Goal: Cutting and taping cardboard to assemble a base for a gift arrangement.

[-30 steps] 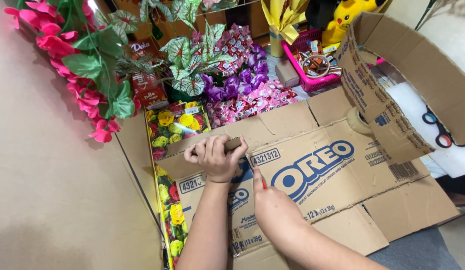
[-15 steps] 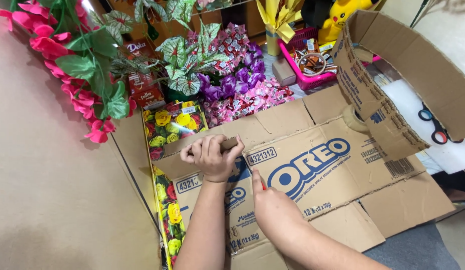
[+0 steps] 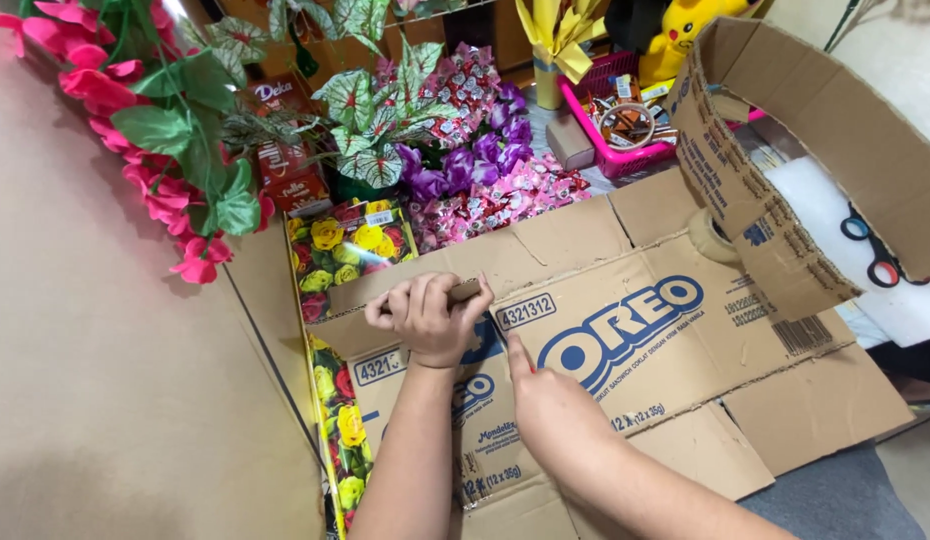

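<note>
A flattened brown cardboard box [image 3: 685, 330] with blue print lies in front of me. My left hand [image 3: 425, 318] curls its fingers over the raised edge of a folded flap at the box's upper left. Just right of it, my right hand [image 3: 550, 400] rests knuckles-up on the cardboard with the index finger stretched out along the surface. I cannot see whether anything is under that palm. A glossy sheet printed with yellow and red roses [image 3: 350, 250] sticks out from under the box's left side.
A curved cardboard strip [image 3: 785, 130] arches at the right above a tape roll [image 3: 710, 235] and scissors [image 3: 875, 250]. Behind stand pink artificial flowers [image 3: 115, 100], purple flowers [image 3: 475, 160], a pink basket [image 3: 625, 150] and a yellow plush toy [image 3: 685, 30].
Both hands stay at the same spot on the cardboard. The left hand's fingers have closed a little further over the flap edge.
</note>
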